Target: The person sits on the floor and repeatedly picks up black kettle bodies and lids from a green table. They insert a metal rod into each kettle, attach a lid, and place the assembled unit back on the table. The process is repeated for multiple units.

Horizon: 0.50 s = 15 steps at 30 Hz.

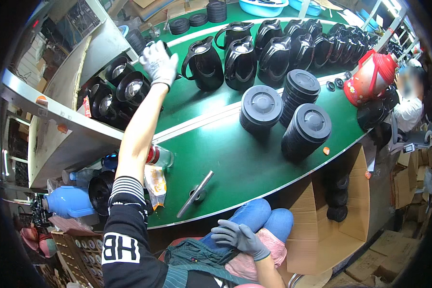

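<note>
My left hand, in a pale glove, reaches to the far left of the green table. Its fingers close over a black jug, mostly hidden behind the hand. Just right of it stand rows of glossy black jugs with handles. Beside that hand, to the left, several black jugs or shells lie with shiny round openings. My right hand, in a grey glove, hovers over my lap with fingers stretched out, holding nothing. A pink cloth lies under it.
Stacks of black round lids stand mid-table. A red flask lies tilted at the right. Near the front edge are a metal rod, a glass jar and a packet. An open carton sits right of my legs. Another person sits far right.
</note>
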### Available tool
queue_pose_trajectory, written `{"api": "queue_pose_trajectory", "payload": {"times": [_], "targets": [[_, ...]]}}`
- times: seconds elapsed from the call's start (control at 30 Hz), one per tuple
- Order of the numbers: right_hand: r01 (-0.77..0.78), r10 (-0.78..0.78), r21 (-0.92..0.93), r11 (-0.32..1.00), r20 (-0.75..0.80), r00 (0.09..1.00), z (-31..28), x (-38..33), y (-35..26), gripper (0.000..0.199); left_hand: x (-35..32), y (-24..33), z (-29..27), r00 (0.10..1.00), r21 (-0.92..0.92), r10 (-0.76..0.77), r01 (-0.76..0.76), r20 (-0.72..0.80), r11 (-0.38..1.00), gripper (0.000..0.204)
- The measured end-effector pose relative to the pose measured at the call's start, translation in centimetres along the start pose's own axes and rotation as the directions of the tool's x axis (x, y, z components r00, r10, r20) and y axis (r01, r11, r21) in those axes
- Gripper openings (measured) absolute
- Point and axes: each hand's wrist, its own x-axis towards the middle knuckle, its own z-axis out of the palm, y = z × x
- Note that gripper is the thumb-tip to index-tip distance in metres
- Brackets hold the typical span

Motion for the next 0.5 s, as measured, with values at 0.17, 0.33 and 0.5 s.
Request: {"api": "queue_pose_trajectory", "payload": {"times": [0.17, 0.33, 0.5], "targets": [[-0.049, 0.048, -0.043, 0.998, -0.018, 0.999, 0.5, -0.1, 0.0, 0.080, -0.6, -7.2, 0.9, 0.890, -0.026, 0.013, -0.001, 0.456, 1.000, 0.048], [-0.023, 0.024, -0.113, 0.993, 0.004, 1.000, 0.9, 0.3, 0.2, 0.075, -0.6, -10.0, -8.5, 0.942, -0.227, 0.177, -0.113, 0.284, 0.967, 0.041], [0.137, -0.288, -0.865, 0.483, -0.009, 0.958, 6.0, 2.6, -3.8, 0.056, -0.9, -11.4, -25.3, 0.888, -0.501, 0.455, -0.366, 0.064, 0.784, 0.042]]}}
